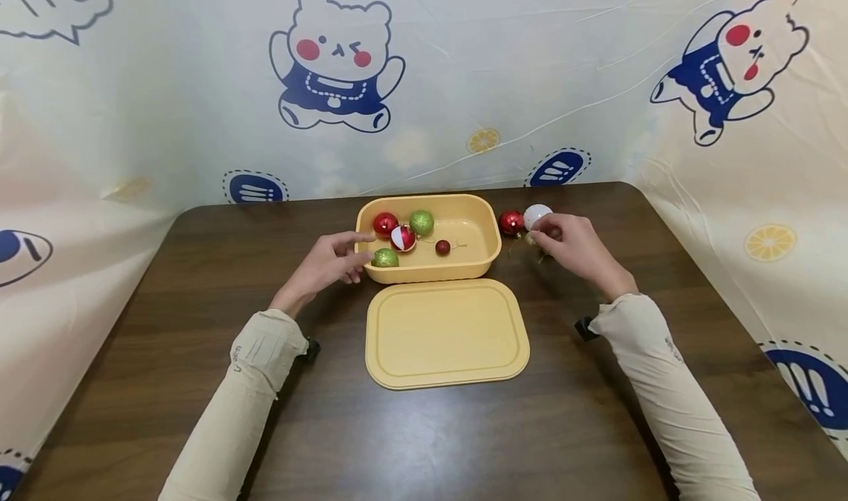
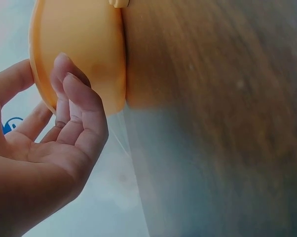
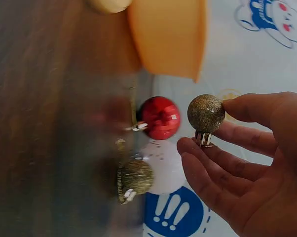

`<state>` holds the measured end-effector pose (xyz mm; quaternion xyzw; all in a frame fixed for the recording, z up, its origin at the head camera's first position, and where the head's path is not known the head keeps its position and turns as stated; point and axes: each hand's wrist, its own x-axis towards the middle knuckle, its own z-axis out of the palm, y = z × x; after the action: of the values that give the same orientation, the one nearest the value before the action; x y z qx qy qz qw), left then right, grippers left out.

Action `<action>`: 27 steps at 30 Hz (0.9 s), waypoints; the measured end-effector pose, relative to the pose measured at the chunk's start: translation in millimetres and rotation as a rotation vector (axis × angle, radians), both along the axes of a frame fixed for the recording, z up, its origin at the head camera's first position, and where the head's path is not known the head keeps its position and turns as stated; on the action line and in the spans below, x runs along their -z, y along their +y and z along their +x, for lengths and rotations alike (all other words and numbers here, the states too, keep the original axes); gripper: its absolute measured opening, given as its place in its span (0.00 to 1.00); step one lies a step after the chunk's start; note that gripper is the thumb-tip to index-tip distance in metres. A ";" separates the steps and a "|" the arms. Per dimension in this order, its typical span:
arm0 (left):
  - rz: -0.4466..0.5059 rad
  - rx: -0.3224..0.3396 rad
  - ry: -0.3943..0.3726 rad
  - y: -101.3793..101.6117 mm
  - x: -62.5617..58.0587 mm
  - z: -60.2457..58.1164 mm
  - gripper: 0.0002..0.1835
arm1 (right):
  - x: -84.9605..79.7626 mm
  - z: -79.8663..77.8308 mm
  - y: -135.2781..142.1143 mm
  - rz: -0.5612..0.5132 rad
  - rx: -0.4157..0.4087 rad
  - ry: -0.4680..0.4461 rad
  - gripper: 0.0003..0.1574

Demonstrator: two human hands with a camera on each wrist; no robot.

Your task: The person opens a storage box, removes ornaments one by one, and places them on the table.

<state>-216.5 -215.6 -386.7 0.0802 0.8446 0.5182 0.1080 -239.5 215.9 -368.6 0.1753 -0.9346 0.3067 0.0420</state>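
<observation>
My right hand point(image 1: 575, 247) pinches a small gold glitter bauble point(image 3: 206, 113) between thumb and fingertips, its metal cap pointing down in the right wrist view. Close by on the table lie a shiny red bauble point(image 1: 511, 222), a white bauble point(image 1: 537, 215) and a second gold bauble point(image 3: 137, 176). At the left end of the yellow box point(image 1: 430, 272), my left hand point(image 1: 330, 261) is loosely spread, thumb and index finger over the rim. Inside the box are a red bauble point(image 1: 386, 224), a red-and-white bauble point(image 1: 403, 238), two green glitter baubles point(image 1: 421, 222) and a small dark red ball point(image 1: 442, 247).
A flat yellow lid point(image 1: 447, 333) lies on the dark wooden table point(image 1: 464, 442), just in front of the box. Behind and to the sides hangs a pale curtain point(image 1: 437, 67) with printed cartoon bears. Each wrist wears a small black camera point(image 1: 586, 329).
</observation>
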 end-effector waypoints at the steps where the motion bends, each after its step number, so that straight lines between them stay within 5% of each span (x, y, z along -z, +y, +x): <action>1: -0.001 -0.001 0.000 -0.4 -0.3 0.1 0.24 | 2.9 -1.1 -1.0 0.015 -0.005 0.001 0.12; 13: -0.002 -0.002 -0.002 0.0 0.2 1.6 0.24 | 26.5 -7.4 -13.3 0.156 -0.043 -0.046 0.10; 27: -0.006 0.000 0.003 1.0 -0.7 2.7 0.25 | 18.4 -5.6 -6.1 0.139 -0.026 -0.026 0.14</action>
<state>-213.8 -214.6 -386.1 0.0808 0.8463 0.5157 0.1069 -245.1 209.8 -387.0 0.1858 -0.9518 0.2438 0.0136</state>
